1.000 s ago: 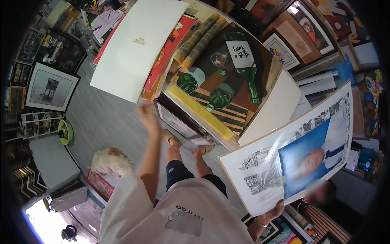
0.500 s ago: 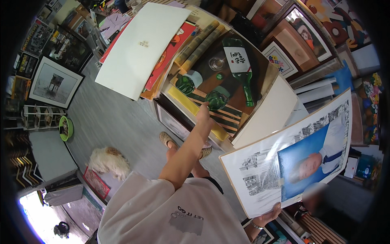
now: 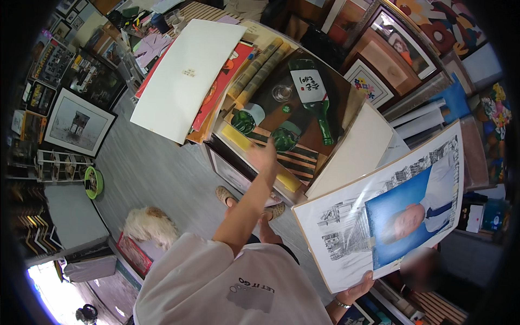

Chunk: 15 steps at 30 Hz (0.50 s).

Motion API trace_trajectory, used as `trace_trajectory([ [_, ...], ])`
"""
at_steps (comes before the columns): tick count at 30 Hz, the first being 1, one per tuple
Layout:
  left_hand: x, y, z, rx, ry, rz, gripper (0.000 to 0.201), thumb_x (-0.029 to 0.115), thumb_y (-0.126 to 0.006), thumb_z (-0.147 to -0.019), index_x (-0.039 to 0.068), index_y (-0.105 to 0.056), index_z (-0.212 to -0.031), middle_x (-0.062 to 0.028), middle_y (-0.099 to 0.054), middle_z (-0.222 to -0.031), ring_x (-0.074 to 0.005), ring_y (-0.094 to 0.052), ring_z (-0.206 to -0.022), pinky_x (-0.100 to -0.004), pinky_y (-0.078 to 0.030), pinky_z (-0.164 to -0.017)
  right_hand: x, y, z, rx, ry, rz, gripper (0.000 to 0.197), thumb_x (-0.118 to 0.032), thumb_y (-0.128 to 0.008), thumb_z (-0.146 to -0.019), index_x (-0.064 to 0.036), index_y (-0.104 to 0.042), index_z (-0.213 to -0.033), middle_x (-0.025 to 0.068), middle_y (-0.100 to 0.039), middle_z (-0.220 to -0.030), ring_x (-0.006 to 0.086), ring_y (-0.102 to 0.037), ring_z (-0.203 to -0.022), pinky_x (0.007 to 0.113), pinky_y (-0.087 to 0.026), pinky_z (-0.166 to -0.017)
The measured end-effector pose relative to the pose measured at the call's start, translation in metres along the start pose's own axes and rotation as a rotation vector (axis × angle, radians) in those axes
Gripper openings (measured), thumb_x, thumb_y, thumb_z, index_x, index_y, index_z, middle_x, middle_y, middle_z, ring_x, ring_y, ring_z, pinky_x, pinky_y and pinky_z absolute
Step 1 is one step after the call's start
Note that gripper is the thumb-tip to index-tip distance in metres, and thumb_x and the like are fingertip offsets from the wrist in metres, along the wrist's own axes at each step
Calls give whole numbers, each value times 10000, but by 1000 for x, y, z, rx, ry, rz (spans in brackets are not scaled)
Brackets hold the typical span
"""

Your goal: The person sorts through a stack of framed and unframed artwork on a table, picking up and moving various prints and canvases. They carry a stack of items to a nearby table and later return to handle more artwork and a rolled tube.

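My right hand (image 3: 355, 291), with a metal watch on its wrist, grips the lower edge of a large white board (image 3: 346, 216). The board is tilted and bears a black line drawing of buildings. On it lies a blue-backed portrait photo (image 3: 401, 208). My left hand (image 3: 262, 155) is held out over the near edge of a painting (image 3: 346, 108) of a green bottle and glasses. Its fingers are slightly blurred and look apart, with nothing seen in them. The painting lies on top of a stack of boards and pictures, beside a yellow strip (image 3: 235, 137).
A blank white board (image 3: 184, 76) leans over red sheets (image 3: 219, 86) on the stack's left. Framed pictures (image 3: 78, 122) stand along the left wall, others at right. A fluffy dog (image 3: 151, 227) is on the grey floor (image 3: 157, 168), near a green bowl (image 3: 93, 182).
My left hand has drawn back a little to the left and down from the painting's edge. The board in my right hand has barely moved. The whole view has shifted slightly.
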<state>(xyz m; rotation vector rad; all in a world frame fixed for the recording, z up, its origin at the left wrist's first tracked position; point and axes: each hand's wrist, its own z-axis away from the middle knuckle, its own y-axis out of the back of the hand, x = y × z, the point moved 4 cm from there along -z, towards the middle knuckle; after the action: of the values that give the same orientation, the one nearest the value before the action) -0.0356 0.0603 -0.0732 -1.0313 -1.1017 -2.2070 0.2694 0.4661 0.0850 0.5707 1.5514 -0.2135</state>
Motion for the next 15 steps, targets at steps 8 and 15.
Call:
trace_trajectory([
  [8,147,-28,-176,-19,-1002,-909,809,484,-803,-686,80,-443,-1286,-208,-428,-1346,-371,-366,-1302,-472,-316,-1063,-2,-19,6,103,-149,-185,684,-380,-551,-862,84,-388,-1337,196,-465,-1309,277,-467,-1171,403,-379,-985],
  [15,159,-61,-154,-179,-911,-1193,937,541,-823,-615,111,-376,-1317,-177,-463,-1280,-336,-427,-1226,-440,-352,-1003,-47,-47,-4,228,-287,-277,725,-383,-605,-809,95,-399,-1314,191,-523,-1208,284,-561,-1043,394,-480,-860],
])
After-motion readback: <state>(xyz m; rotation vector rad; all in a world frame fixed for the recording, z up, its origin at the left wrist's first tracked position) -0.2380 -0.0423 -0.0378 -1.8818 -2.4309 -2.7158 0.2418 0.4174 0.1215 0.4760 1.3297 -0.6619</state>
